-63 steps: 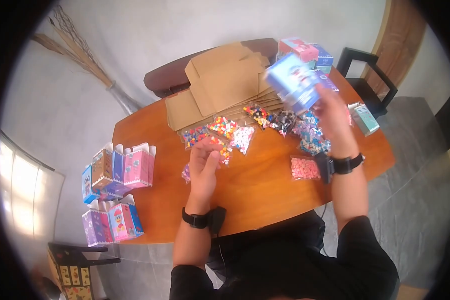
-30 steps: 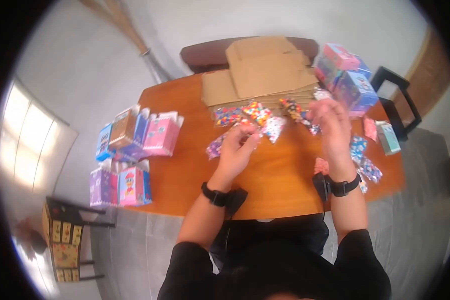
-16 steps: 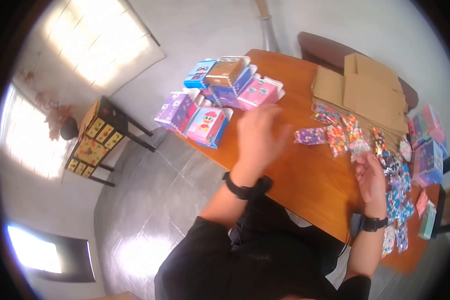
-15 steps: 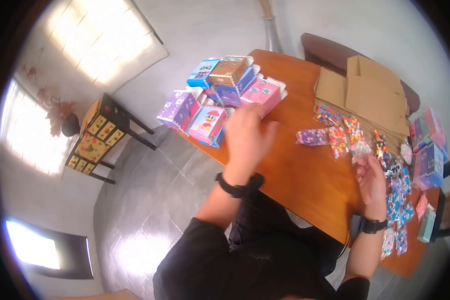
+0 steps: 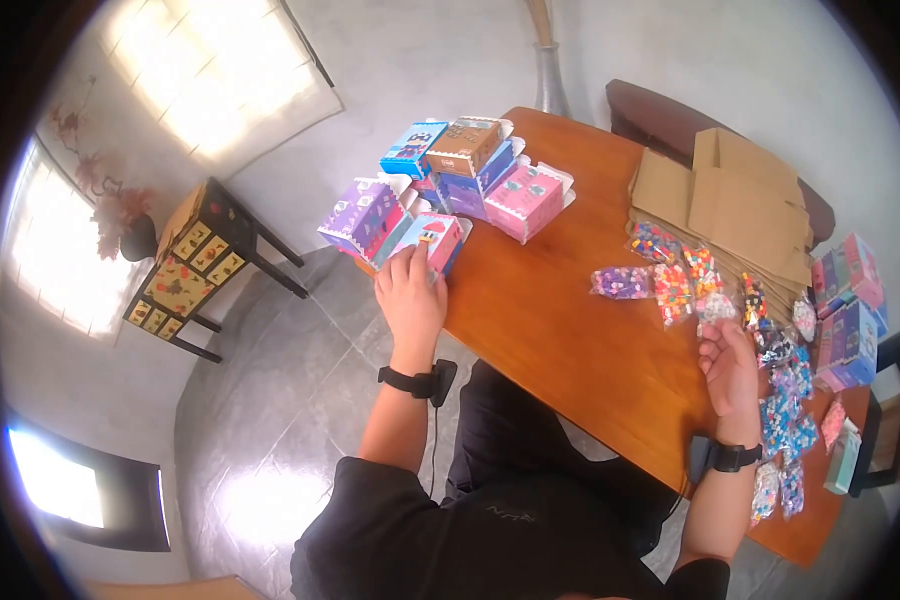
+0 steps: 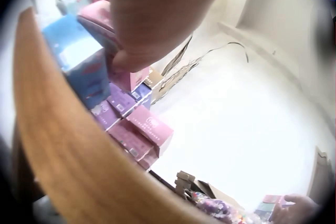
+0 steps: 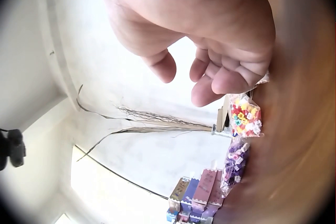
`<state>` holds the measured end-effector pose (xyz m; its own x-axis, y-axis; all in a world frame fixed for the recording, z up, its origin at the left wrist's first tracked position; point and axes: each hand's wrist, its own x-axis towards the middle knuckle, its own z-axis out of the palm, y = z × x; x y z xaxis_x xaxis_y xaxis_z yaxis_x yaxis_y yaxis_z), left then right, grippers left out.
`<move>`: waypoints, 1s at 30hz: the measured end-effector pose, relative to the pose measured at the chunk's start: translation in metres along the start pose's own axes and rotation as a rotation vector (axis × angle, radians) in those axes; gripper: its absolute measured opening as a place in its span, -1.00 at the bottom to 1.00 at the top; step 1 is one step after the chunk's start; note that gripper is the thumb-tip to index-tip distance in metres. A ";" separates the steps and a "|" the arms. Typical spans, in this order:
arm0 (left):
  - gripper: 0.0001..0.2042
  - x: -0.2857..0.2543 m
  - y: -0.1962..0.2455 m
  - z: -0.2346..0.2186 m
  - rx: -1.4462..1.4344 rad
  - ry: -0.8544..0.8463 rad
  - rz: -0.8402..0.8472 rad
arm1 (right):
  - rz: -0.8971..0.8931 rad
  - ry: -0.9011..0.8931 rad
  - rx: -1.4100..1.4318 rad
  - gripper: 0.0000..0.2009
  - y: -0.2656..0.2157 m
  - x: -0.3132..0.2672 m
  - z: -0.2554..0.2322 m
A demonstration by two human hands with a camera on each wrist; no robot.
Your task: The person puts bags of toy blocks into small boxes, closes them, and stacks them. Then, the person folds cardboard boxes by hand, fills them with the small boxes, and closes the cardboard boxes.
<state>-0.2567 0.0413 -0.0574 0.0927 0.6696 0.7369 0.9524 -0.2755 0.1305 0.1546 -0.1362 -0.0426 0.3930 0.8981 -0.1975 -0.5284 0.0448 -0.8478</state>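
Observation:
My left hand (image 5: 410,300) is at a small pink box (image 5: 438,234) with a cartoon figure on its face, at the table's left corner. The fingers lie over the box's near part, and the thumb is along its right side; in the left wrist view the thumb overlaps a pink box wall, while the other fingertips are mostly hidden. My right hand (image 5: 732,370) hangs loosely curled near a bag of pale pieces (image 5: 716,305), holding nothing; its empty palm shows in the right wrist view. A purple box (image 5: 362,218) stands left of the pink one.
Behind stand blue (image 5: 413,150), brown (image 5: 467,146) and pink (image 5: 526,202) boxes with open flaps. Bags of coloured pieces (image 5: 673,290) lie mid-table, with blue bags (image 5: 790,405) at right. Flattened cardboard (image 5: 750,190) covers the far side. More boxes (image 5: 848,340) stand far right.
The right hand has let go of a blue box at the far right and drawn back. The view has turned left. The left hand has moved from the bags to the pink cartoon box.

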 end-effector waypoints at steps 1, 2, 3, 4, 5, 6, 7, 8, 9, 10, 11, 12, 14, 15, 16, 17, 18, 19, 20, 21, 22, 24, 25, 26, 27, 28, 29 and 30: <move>-0.38 0.002 0.005 -0.005 -0.004 0.001 0.003 | 0.001 -0.007 -0.016 -0.84 -0.001 -0.001 0.001; -0.40 0.005 0.013 -0.012 0.000 0.046 0.002 | 0.000 -0.010 -0.030 -0.84 -0.002 -0.002 0.002; -0.42 0.009 0.022 -0.018 0.002 0.090 0.002 | -0.006 -0.002 -0.028 -0.84 -0.002 -0.002 0.003; -0.42 0.013 0.032 -0.022 -0.008 0.087 0.010 | -0.025 -0.046 -0.106 -0.83 -0.002 -0.002 0.004; -0.42 0.016 0.046 -0.026 -0.115 0.112 0.084 | -0.042 -0.085 -0.184 -0.81 -0.001 -0.003 0.004; -0.42 0.018 0.061 -0.027 -0.229 0.133 0.160 | -0.045 -0.061 -0.181 -0.81 0.001 -0.005 0.006; -0.42 0.019 0.079 -0.027 -0.255 0.119 0.177 | -0.077 -0.122 -0.285 -0.77 0.003 -0.006 0.008; -0.42 0.019 0.100 -0.025 -0.355 0.092 0.272 | -0.110 -0.174 -0.391 -0.72 0.004 -0.008 0.010; -0.41 0.019 0.125 -0.021 -0.463 0.066 0.371 | -0.113 -0.242 -0.374 -0.67 0.004 -0.011 0.013; -0.40 0.017 0.149 -0.018 -0.578 0.040 0.471 | -0.120 -0.303 -0.359 -0.62 0.003 -0.016 0.017; -0.40 0.013 0.172 -0.015 -0.630 0.026 0.500 | -0.143 -0.297 -0.278 -0.59 0.002 -0.023 0.024; -0.41 0.009 0.195 -0.013 -0.692 -0.002 0.582 | -0.169 -0.293 -0.200 -0.56 0.001 -0.028 0.030; -0.41 0.003 0.231 -0.016 -0.790 -0.025 0.682 | -0.188 -0.180 -0.136 -0.56 0.000 -0.027 0.029; -0.42 0.003 0.245 -0.022 -0.875 -0.153 0.737 | -0.190 -0.131 -0.064 -0.56 -0.001 -0.023 0.024; -0.42 0.003 0.254 -0.024 -0.948 -0.281 0.791 | -0.206 -0.109 -0.065 -0.56 -0.005 -0.020 0.018; -0.53 0.006 0.258 -0.023 -0.987 -0.365 0.817 | -0.290 -0.040 -0.117 -0.55 -0.007 -0.016 0.014; -0.53 0.009 0.262 -0.017 -0.995 -0.369 0.836 | -0.371 0.028 -0.166 -0.53 -0.008 -0.012 0.009; -0.55 0.013 0.267 -0.008 -1.142 -0.360 0.713 | -0.341 -0.001 -0.144 -0.51 -0.009 -0.009 0.003; -0.57 0.015 0.271 0.003 -1.282 -0.352 0.582 | -0.347 0.014 -0.134 -0.51 -0.010 -0.009 0.001; -0.57 0.013 0.273 0.016 -1.286 -0.361 0.597 | -0.317 -0.023 -0.209 -0.51 -0.010 -0.010 -0.001; -0.55 0.011 0.275 0.033 -1.486 -0.433 0.473 | -0.286 -0.061 -0.285 -0.51 -0.012 -0.011 -0.002; -0.54 0.006 0.277 0.052 -1.683 -0.510 0.346 | -0.296 -0.052 -0.337 -0.50 -0.010 -0.012 0.000; -0.51 0.000 0.275 0.054 -1.792 -0.646 0.311 | -0.315 -0.068 -0.422 -0.50 -0.011 -0.013 0.001; -0.47 -0.005 0.275 0.055 -1.900 -0.788 0.273 | -0.334 -0.078 -0.509 -0.51 -0.013 -0.015 0.004; -0.47 -0.010 0.273 0.058 -1.909 -0.804 0.278 | -0.353 -0.036 -0.516 -0.54 -0.013 -0.020 0.007; -0.44 -0.010 0.269 0.054 -1.831 -0.798 0.378 | -0.349 -0.015 -0.516 -0.54 -0.012 -0.021 0.008; -0.40 -0.008 0.266 0.050 -1.752 -0.787 0.480 | -0.292 0.006 -0.443 -0.56 -0.012 -0.021 0.008; -0.40 -0.006 0.265 0.044 -1.763 -0.801 0.487 | -0.239 0.024 -0.369 -0.57 -0.013 -0.021 0.008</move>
<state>0.0077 -0.0051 -0.0565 0.7696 0.3041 0.5614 -0.4249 -0.4123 0.8059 0.1469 -0.1519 -0.0234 0.4910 0.8710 0.0175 -0.1181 0.0864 -0.9892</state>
